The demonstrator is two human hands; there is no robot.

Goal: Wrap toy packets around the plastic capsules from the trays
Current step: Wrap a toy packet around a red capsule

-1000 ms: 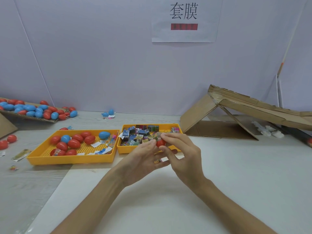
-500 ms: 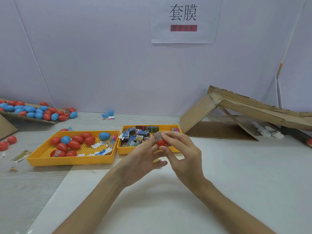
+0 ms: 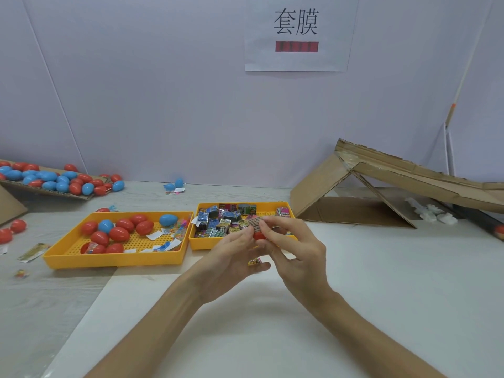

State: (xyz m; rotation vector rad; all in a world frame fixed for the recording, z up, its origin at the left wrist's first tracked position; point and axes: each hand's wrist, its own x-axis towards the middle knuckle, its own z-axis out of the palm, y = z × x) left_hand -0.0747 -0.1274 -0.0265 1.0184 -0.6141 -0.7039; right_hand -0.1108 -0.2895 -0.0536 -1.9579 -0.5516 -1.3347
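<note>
Yellow trays (image 3: 114, 260) on white table (image 3: 395, 296); lilac wall (image 3: 163, 105).

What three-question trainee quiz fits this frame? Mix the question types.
1. True or false: the left hand and right hand hold a blue capsule between them.
2. Which yellow tray holds the toy packets? A: left tray. B: right tray.
3. Fill in: the left tray's capsules are red and ___.
Key: 1 false, it is a red capsule. 2 B. 3 blue.
</note>
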